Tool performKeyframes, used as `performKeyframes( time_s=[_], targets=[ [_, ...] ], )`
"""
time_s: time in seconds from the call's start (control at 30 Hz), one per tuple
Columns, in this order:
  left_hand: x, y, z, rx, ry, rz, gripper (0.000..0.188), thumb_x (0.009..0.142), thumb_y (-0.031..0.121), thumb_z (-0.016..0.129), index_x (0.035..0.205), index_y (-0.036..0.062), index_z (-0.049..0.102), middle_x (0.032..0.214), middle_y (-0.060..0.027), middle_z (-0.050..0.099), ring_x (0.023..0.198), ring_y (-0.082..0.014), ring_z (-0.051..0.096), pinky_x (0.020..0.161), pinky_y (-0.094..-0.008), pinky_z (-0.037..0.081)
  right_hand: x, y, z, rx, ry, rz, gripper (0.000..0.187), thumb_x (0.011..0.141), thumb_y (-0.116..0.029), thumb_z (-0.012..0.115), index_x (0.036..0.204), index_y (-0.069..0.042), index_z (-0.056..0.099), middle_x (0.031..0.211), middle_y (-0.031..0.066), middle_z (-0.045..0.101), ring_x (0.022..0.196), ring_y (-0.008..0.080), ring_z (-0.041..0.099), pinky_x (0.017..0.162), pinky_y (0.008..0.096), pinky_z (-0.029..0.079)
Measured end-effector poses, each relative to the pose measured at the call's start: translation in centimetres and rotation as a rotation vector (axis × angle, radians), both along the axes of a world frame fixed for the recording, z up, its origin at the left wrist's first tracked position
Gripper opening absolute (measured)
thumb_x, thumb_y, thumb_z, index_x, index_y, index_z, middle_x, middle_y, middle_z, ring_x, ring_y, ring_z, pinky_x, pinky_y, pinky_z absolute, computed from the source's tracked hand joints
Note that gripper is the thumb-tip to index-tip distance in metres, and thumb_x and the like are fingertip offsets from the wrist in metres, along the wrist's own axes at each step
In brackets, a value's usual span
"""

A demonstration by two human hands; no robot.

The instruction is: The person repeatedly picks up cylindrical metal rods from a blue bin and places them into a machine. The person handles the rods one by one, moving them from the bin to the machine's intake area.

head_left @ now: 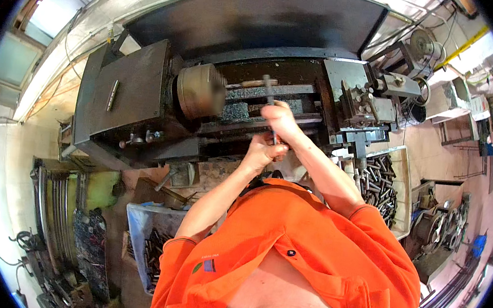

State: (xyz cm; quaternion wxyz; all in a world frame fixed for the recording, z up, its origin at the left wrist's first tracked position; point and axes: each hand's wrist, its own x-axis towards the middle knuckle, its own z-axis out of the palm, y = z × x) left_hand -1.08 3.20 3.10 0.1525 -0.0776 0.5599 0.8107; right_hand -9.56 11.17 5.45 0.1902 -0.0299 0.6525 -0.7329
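In front of the lathe, my right hand (281,121) is closed around a slim grey metal bar tool (267,86). Its upper end widens into a short crosspiece; I cannot tell its exact kind. Just below, my left hand (265,153) has its fingers curled in at the tool's lower end, where a small dark and reddish part shows between the two hands. Left of the hands is the lathe's round chuck (198,92), its face blurred. Behind the tool, the lathe bed (235,111) carries metal chips.
The headstock (127,87) stands left, with a small metal rod (112,95) on top. At right are the tool post (359,102) and tailstock (399,85). Bins of metal pieces (380,179) flank me, one with blue lining (139,232). A dark splash guard (257,16) closes the back.
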Motion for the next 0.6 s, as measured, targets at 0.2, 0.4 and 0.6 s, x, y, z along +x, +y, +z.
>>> performKeyframes(
  time_s=[0.2, 0.4, 0.6],
  targets=[
    [0.4, -0.8, -0.3, 0.028, 0.016, 0.045, 0.036, 0.065, 0.029, 0.073, 0.079, 0.0001, 0.056, 0.069, -0.0054, 0.058, 0.057, -0.0118, 0.054, 0.049, -0.0249, 0.043, -0.2, -1.1, -0.4, 0.224, 0.12, 0.013, 0.02, 0.067, -0.016, 0.058, 0.064, 0.003, 0.052, 0.056, 0.0023, 0.047, 0.056, 0.0122, 0.045, 0.051, 0.029, 0.039],
    [1.1, -1.5, -0.5, 0.093, 0.013, 0.106, 0.032, 0.064, 0.024, 0.075, 0.078, 0.0014, 0.057, 0.067, -0.0026, 0.056, 0.055, -0.0095, 0.05, 0.048, -0.0252, 0.041, -0.2, -2.1, 0.6, 0.273, -0.035, 0.15, 0.022, 0.064, -0.017, 0.057, 0.064, 0.004, 0.052, 0.056, 0.0066, 0.049, 0.054, 0.0142, 0.045, 0.051, 0.0316, 0.04],
    [0.1, 0.6, -1.0, 0.085, 0.03, 0.003, 0.043, 0.063, 0.034, 0.076, 0.083, 0.001, 0.057, 0.071, -0.0038, 0.059, 0.061, -0.0104, 0.055, 0.053, -0.0232, 0.043, -1.0, 1.0, -2.3, 0.2, 0.011, 0.001, 0.019, 0.066, -0.016, 0.057, 0.068, 0.003, 0.054, 0.059, 0.0038, 0.049, 0.06, 0.0124, 0.045, 0.054, 0.0314, 0.04]
  ],
)
